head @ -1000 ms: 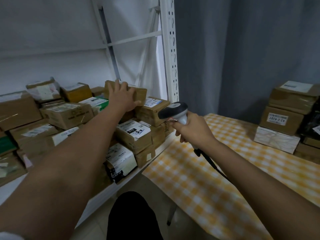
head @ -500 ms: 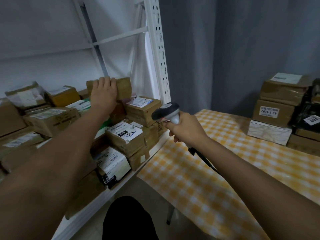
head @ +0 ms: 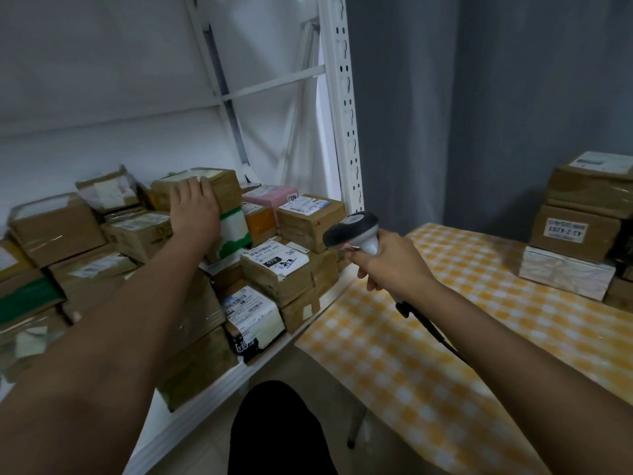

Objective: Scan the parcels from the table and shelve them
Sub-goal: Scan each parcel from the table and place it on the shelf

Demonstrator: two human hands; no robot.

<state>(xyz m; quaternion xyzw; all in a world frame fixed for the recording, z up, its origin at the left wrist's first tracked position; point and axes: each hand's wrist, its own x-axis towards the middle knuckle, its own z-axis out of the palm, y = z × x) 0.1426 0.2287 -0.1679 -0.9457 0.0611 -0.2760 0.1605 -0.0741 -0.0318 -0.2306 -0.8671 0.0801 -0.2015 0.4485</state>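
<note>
Head view: left hand (head: 193, 214) on a brown parcel (head: 219, 186) atop the shelf pile, right hand (head: 390, 265) holding a scanner (head: 352, 231).

Fingers of the left hand lie fairly straight over the parcel's near face, thumb hidden, so a true grip cannot be told. Right fingers curl round the scanner's handle, its cord trailing over the yellow checked table (head: 445, 354). More parcels (head: 582, 234) are stacked at the table's far right, beside the white shelf (head: 219, 389).
</note>
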